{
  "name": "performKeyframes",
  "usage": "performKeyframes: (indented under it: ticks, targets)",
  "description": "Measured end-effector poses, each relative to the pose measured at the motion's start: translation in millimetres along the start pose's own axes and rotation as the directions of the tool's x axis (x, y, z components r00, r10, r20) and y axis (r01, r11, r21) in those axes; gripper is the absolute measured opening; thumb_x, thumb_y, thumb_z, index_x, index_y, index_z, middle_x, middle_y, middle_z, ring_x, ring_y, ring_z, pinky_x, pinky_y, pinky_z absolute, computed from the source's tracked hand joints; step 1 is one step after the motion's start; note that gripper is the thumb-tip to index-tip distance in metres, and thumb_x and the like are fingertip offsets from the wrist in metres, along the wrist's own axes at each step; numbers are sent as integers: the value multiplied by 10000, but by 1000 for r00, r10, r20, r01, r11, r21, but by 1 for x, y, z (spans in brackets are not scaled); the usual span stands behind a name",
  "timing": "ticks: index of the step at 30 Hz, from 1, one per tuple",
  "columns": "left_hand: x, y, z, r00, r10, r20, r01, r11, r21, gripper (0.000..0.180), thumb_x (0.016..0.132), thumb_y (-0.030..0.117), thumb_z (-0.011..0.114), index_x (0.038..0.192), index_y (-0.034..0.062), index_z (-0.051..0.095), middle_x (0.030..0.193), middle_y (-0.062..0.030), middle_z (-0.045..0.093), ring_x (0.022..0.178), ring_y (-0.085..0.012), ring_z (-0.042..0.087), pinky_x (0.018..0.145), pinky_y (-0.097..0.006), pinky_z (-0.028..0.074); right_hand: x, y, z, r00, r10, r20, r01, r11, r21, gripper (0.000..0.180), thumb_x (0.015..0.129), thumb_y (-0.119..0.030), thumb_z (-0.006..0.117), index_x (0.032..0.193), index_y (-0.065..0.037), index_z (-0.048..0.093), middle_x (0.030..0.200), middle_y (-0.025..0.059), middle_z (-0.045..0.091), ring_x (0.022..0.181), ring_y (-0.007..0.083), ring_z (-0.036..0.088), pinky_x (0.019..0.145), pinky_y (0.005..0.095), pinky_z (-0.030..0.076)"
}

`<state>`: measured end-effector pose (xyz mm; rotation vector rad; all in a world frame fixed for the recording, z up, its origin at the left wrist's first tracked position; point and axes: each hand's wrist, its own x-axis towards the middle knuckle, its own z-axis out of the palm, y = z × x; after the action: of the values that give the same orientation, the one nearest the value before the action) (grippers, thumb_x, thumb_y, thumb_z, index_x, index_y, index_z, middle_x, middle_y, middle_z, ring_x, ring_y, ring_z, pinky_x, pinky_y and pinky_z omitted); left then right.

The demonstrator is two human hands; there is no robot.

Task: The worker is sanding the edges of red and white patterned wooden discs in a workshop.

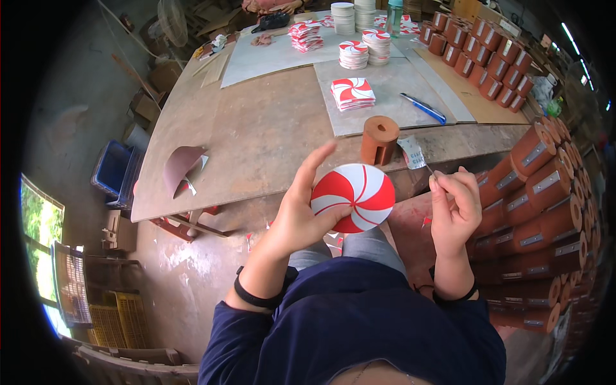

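A round disc with a red and white swirl [369, 186] is gripped in my left hand [292, 215], its thumb lying across the patterned face. In my right hand [457, 208], thumb and forefinger pinch one end of a pale printed paper strip [412, 153], which curls up toward the table edge. Between the hands, a brown cylinder [381, 131] with a slot in its side stands upright at the table's front edge, touching neither hand. Behind it lies a stack of square swirl-printed sheets [353, 93]. A blue utility knife [425, 108] rests to its right.
Stacks of round swirl discs [353, 54] and white discs [343, 18] stand farther back on the table [256, 128]. Brown cylinders [494, 54] crowd the far right; more [539, 205] are piled beside my right arm. A curved brown sheet [179, 168] lies left. Another person [276, 5] is opposite.
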<state>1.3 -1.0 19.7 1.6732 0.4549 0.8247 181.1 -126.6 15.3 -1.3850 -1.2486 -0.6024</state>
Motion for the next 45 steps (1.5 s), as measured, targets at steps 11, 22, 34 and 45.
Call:
performKeyframes:
  ticks: [11, 22, 34, 45]
  targets:
    - [29, -38, -1, 863, -505, 11, 299, 493, -817, 303, 853, 147, 460, 1083, -47, 420, 1016, -168, 550, 904, -217, 569, 791, -375, 465, -11, 15, 7, 989, 143, 36, -147, 976, 157, 189, 683, 103, 587, 848, 10, 576, 761, 73, 523, 644, 130, 497, 569, 209, 409]
    - [21, -45, 3, 915, -348, 204, 340, 394, -854, 330, 866, 117, 418, 1160, -24, 368, 1054, -141, 543, 898, -229, 572, 770, -362, 466, -12, 5, 19, 968, 233, 89, -248, 939, 238, 167, 681, 91, 589, 822, 2, 584, 749, 61, 524, 652, 132, 508, 581, 217, 413]
    - [10, -29, 12, 883, -406, 236, 368, 286, -885, 324, 840, 117, 438, 1115, -46, 390, 1023, -161, 547, 901, -251, 564, 728, -355, 488, 2, -18, 26, 963, -268, 0, 266, 958, -103, 241, 597, 14, 612, 798, -115, 645, 683, -19, 509, 576, 132, 449, 842, 358, 344]
    - [8, -18, 19, 868, -393, 303, 372, 113, -921, 295, 833, 87, 419, 1092, -54, 404, 999, -183, 552, 841, -258, 586, 643, -313, 514, 3, -9, 31, 973, -228, 16, 229, 971, -73, 248, 586, 22, 597, 797, -100, 645, 695, -12, 524, 628, 140, 475, 858, 357, 306]
